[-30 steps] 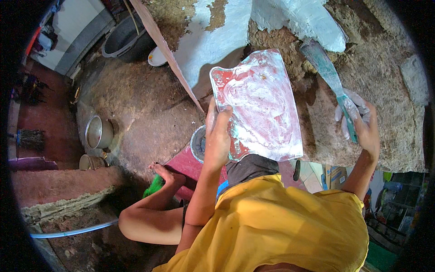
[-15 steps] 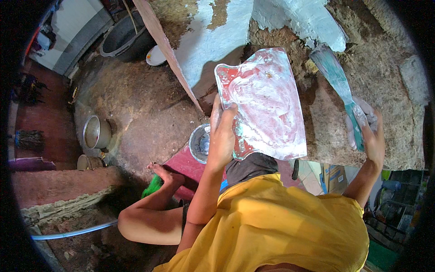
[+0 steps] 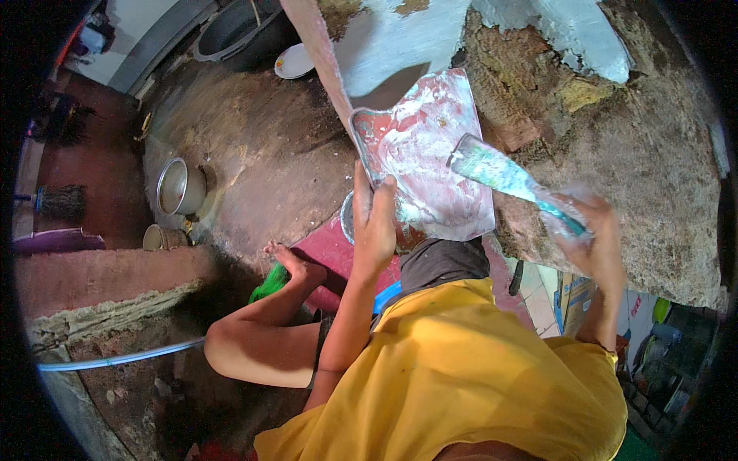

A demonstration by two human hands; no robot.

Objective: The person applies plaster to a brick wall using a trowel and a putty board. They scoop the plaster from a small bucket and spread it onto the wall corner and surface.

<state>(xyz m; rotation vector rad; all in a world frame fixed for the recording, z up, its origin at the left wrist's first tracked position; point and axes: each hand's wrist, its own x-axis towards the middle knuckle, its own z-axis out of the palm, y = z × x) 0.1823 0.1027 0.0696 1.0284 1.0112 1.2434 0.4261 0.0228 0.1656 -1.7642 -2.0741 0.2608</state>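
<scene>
Rough wall [image 3: 646, 184] fills the right. Left hand [image 3: 375, 230], pointing upward, has fingers [image 3: 362, 196] closed on a white-smeared board [image 3: 427, 173]; right hand [image 3: 596, 230] (blurred) grips a scraper [image 3: 500, 173], forearm raised.

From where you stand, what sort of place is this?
Likely a household interior with rough, unfinished surfaces: a metal pot and a large dark basin stand on the floor, and white coating only partly covers the wall.
</scene>
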